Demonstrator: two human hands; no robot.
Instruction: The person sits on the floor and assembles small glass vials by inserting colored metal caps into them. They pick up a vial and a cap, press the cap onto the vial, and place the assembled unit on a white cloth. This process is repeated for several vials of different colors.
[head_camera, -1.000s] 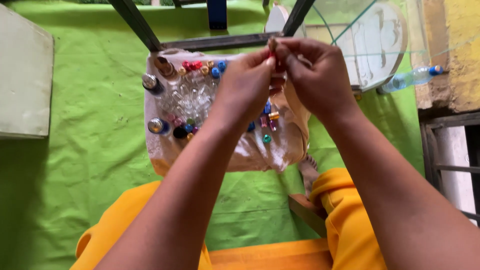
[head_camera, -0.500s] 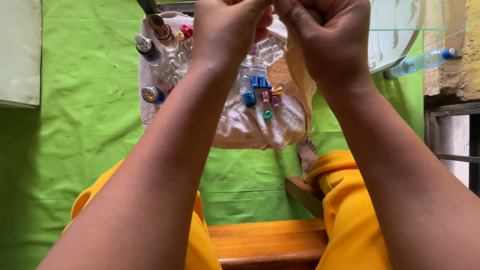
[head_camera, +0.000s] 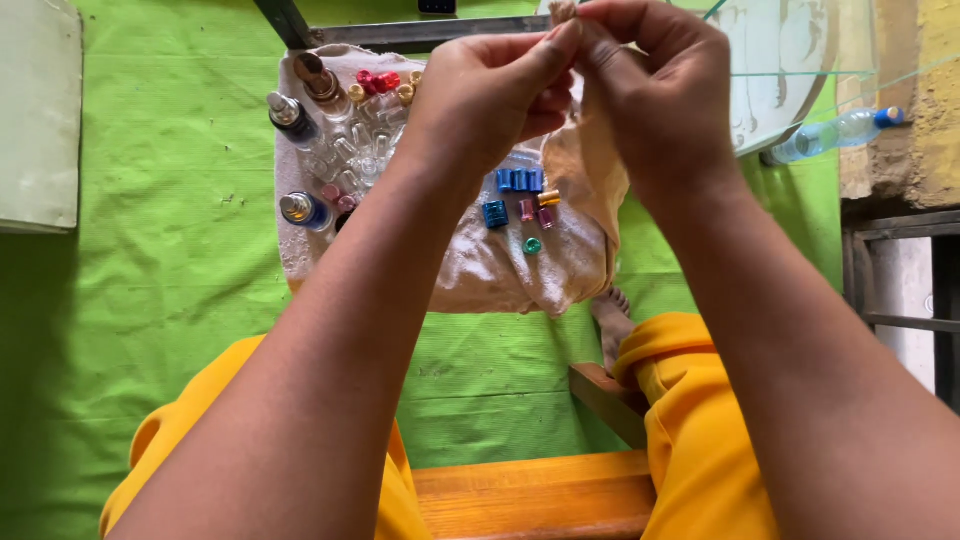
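Observation:
My left hand (head_camera: 492, 95) and my right hand (head_camera: 655, 85) are raised close together near the top of the view, both pinching a beige cloth (head_camera: 590, 165) that hangs down between them. Beneath them a pale towel (head_camera: 500, 275) lies on a green sheet (head_camera: 150, 280). On the towel sit several small coloured metal caps (head_camera: 520, 182), clear little glass vials (head_camera: 345, 160) and small perfume bottles (head_camera: 298, 208) with metal tops. What the fingertips pinch inside the cloth is hidden.
A clear plastic bottle with a blue cap (head_camera: 835, 130) lies at the right by a glass pane (head_camera: 790, 70). A wooden seat edge (head_camera: 530, 495) and my yellow-clad knees (head_camera: 690, 420) fill the bottom. A pale board (head_camera: 35, 110) sits at the left.
Both hands stay pinched on the cloth; they shifted up and to the right in view as the camera tilted, and more of the towel with its caps and bottles shows again.

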